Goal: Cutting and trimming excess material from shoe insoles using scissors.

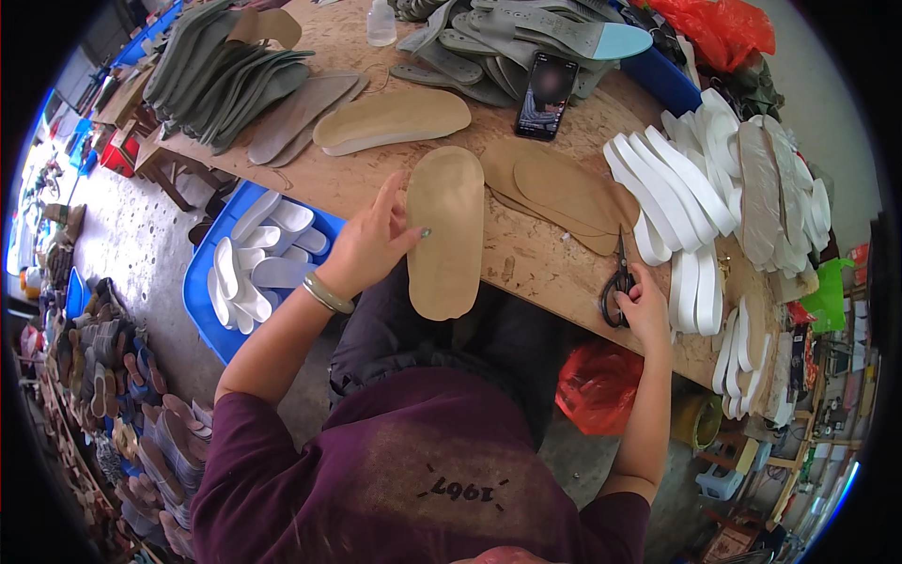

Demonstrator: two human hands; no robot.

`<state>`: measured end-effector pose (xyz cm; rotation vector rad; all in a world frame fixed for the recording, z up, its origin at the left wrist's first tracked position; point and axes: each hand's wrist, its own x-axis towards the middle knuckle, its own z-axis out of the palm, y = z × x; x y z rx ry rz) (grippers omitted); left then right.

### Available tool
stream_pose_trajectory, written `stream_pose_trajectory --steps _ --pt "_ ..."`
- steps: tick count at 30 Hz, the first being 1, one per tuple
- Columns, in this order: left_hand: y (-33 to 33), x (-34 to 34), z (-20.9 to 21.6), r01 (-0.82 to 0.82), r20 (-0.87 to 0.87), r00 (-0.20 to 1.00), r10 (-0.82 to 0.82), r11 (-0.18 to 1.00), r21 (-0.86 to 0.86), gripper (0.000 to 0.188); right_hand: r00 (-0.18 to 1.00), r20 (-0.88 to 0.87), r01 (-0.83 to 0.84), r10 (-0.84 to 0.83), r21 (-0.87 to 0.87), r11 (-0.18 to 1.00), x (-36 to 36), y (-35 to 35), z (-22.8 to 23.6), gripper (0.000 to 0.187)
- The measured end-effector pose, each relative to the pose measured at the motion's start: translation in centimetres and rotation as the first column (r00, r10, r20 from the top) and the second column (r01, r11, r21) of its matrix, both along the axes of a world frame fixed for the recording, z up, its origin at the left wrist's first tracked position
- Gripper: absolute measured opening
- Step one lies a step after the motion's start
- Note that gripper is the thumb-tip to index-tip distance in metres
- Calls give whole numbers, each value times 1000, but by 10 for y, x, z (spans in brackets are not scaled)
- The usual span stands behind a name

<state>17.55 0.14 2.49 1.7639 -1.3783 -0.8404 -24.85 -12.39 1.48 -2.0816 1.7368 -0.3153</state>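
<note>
My left hand (366, 244) grips a tan, sole-shaped piece (445, 254) by its left edge, the thumb lying on its face. That piece sticks out past the table's near edge, over my lap. Over at the right edge of the table, my right hand (646, 310) is closed round the black handles of a pair of scissors (617, 287), whose blades point away from me. Between the two hands lie several flat tan sheets (554, 183) in a loose stack. A tan-topped sole with a white side (393, 120) rests just beyond my left hand.
Grey insoles (211, 89) pile up at the far left, with more (489, 52) at the back. A phone (546, 94) lies near the middle. White soles (672, 193) crowd the right side. A blue bin (199, 291) of white soles stands left; a red bag (601, 385) sits below the table.
</note>
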Motion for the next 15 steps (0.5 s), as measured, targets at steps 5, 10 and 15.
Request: stream_pose_trajectory --steps 5,10,15 --pt "0 40 18 619 680 640 -358 764 -180 73 997 -67 46 -46 -10 999 0 21 1 72" --pt "-13 26 -2 808 852 417 -316 559 -188 57 994 -80 80 -79 9 997 10 41 12 75" --pt "-13 -22 -32 822 837 504 -211 413 -391 39 920 358 62 -160 272 960 -32 56 -3 71"
